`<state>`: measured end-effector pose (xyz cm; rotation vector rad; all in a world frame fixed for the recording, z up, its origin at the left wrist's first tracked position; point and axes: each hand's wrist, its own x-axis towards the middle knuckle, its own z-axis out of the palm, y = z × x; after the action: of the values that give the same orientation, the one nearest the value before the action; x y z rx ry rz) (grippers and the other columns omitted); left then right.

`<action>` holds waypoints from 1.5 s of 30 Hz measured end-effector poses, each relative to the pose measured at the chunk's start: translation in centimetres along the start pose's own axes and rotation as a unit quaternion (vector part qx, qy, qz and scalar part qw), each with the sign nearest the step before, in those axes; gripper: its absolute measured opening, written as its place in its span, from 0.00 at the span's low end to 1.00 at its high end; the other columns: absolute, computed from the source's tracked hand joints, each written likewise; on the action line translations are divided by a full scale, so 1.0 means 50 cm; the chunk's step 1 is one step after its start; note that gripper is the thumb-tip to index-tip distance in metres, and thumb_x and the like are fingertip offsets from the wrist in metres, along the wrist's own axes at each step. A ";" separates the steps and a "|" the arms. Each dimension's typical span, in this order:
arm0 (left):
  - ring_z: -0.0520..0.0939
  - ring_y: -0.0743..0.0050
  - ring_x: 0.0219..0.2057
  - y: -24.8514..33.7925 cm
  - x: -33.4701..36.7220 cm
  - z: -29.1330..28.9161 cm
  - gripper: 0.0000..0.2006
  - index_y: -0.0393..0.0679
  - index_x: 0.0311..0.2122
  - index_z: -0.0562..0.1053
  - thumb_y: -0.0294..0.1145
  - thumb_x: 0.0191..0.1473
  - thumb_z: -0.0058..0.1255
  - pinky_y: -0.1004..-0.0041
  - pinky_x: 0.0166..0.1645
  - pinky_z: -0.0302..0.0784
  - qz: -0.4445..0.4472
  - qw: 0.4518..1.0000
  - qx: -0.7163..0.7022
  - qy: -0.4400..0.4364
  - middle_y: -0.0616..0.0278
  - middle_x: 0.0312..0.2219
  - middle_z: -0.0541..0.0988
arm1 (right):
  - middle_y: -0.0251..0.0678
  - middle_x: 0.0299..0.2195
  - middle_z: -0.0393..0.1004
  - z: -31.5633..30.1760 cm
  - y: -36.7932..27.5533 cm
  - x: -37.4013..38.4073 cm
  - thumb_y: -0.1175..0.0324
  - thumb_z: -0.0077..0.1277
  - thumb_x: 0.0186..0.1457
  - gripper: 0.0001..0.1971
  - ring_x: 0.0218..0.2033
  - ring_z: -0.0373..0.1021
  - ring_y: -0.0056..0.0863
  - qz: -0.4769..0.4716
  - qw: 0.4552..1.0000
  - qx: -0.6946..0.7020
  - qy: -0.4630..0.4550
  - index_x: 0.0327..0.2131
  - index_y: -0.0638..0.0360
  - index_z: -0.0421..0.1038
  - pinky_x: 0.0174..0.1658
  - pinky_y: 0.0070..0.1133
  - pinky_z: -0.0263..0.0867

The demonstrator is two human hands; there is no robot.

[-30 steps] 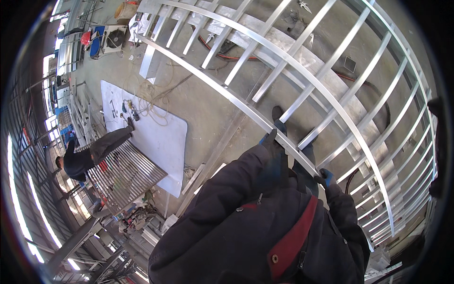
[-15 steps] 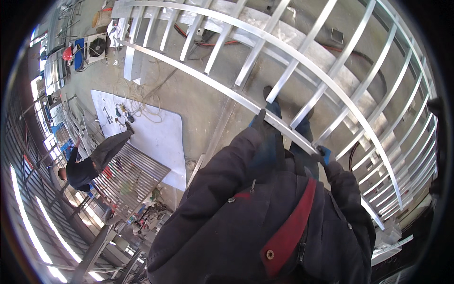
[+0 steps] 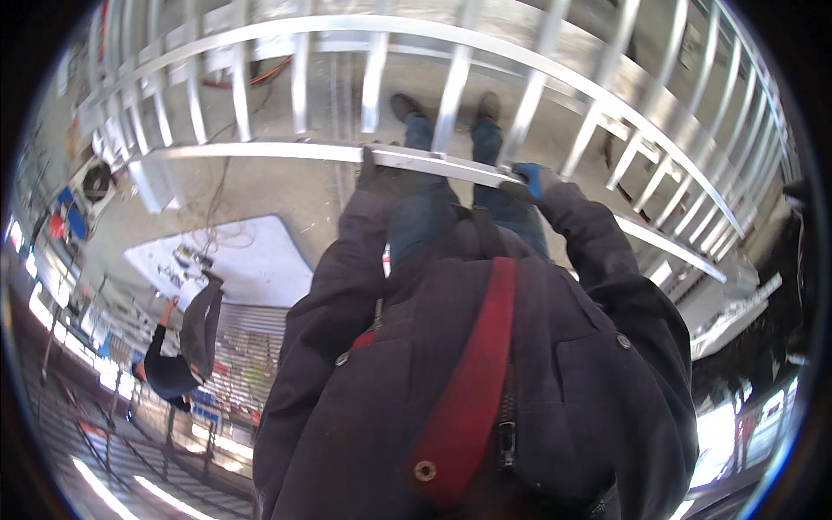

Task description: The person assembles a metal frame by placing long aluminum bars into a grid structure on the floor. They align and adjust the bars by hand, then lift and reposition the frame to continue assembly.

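A long silver metal railing frame (image 3: 286,26) with many upright bars stretches across in front of me. Along its near rail (image 3: 260,151) lies a short, straight silver metal bar (image 3: 442,165), spanning the space between my hands. My left hand (image 3: 374,166), in a dark glove, is closed at the bar's left end; its fingers are partly hidden and blurred. At the right end, my right hand (image 3: 530,180), in a blue and black glove, is closed around the bar. Both forearms are in dark sleeves.
Another person (image 3: 180,364) is bent over at the left, near a slatted metal panel (image 3: 251,334). A white sheet (image 3: 269,251) with cords and tools lies on the floor there. A red and black cable (image 3: 269,74) runs under the railing. White pieces (image 3: 737,316) are stacked at the right.
My view has turned, so the railing now runs more level across it and the other person appears lower. Both hands stay at the bar's ends.
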<state>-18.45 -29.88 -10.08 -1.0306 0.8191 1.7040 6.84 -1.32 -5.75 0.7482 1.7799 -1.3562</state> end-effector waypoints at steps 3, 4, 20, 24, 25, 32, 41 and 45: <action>0.75 0.50 0.58 -0.002 -0.004 0.006 0.21 0.51 0.49 0.76 0.51 0.56 0.64 0.43 0.65 0.70 0.022 1.000 0.016 0.012 0.53 0.51 0.78 | 0.53 0.47 0.80 -0.004 -0.007 -0.004 0.38 0.60 0.52 0.35 0.49 0.76 0.51 0.032 0.999 -0.011 0.019 0.53 0.55 0.76 0.52 0.35 0.70; 0.76 0.52 0.56 -0.005 -0.007 0.007 0.20 0.53 0.48 0.76 0.51 0.56 0.64 0.44 0.65 0.70 0.012 1.000 0.008 -0.007 0.55 0.51 0.78 | 0.52 0.47 0.80 -0.007 -0.008 -0.006 0.38 0.61 0.51 0.36 0.49 0.76 0.50 0.021 1.000 -0.006 0.023 0.54 0.56 0.76 0.52 0.34 0.70; 0.77 0.54 0.56 -0.243 0.038 -0.042 0.24 0.39 0.59 0.68 0.36 0.61 0.59 0.65 0.65 0.73 -0.082 0.915 0.331 -0.216 0.51 0.55 0.75 | 0.50 0.46 0.80 -0.029 -0.015 -0.008 0.41 0.65 0.47 0.37 0.49 0.77 0.46 0.020 0.999 -0.022 0.015 0.54 0.57 0.75 0.51 0.34 0.71; 0.79 0.55 0.55 -0.259 0.010 0.021 0.26 0.35 0.59 0.67 0.36 0.61 0.61 0.64 0.64 0.75 -0.181 0.963 0.186 -0.071 0.48 0.54 0.75 | 0.50 0.46 0.80 -0.020 0.011 -0.001 0.44 0.63 0.51 0.34 0.48 0.77 0.44 0.019 1.000 0.005 0.016 0.55 0.58 0.74 0.51 0.33 0.71; 0.79 0.55 0.55 -0.257 0.006 0.032 0.27 0.34 0.59 0.67 0.35 0.60 0.61 0.64 0.64 0.76 -0.171 0.965 0.179 -0.084 0.47 0.53 0.75 | 0.49 0.46 0.81 -0.016 0.020 0.005 0.45 0.62 0.53 0.33 0.48 0.78 0.43 0.016 1.000 0.018 0.015 0.55 0.58 0.73 0.51 0.32 0.71; 0.79 0.52 0.56 -0.267 0.013 0.043 0.26 0.33 0.58 0.67 0.31 0.59 0.63 0.61 0.64 0.78 -0.160 0.977 0.128 -0.055 0.46 0.52 0.76 | 0.34 0.33 0.78 -0.013 0.055 0.089 0.41 0.59 0.56 0.29 0.34 0.73 0.25 0.076 0.927 0.366 0.022 0.45 0.59 0.77 0.41 0.25 0.69; 0.76 0.50 0.58 -0.274 0.028 0.023 0.26 0.31 0.59 0.66 0.29 0.59 0.62 0.60 0.66 0.75 -0.166 0.980 0.094 -0.063 0.45 0.55 0.74 | 0.34 0.32 0.78 -0.032 0.024 0.072 0.45 0.59 0.55 0.26 0.33 0.72 0.24 0.082 0.966 0.242 0.050 0.45 0.59 0.77 0.39 0.25 0.68; 0.75 0.49 0.60 -0.270 0.030 0.025 0.27 0.32 0.59 0.65 0.29 0.59 0.62 0.59 0.67 0.74 -0.168 0.977 0.110 -0.076 0.44 0.56 0.73 | 0.33 0.31 0.77 -0.038 0.032 0.077 0.47 0.61 0.54 0.25 0.32 0.71 0.23 0.078 0.963 0.256 0.028 0.43 0.59 0.77 0.37 0.24 0.67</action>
<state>-6.34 -23.81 -11.78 -0.8237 0.6742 1.3531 5.65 0.97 -9.57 1.1855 1.3792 -1.7196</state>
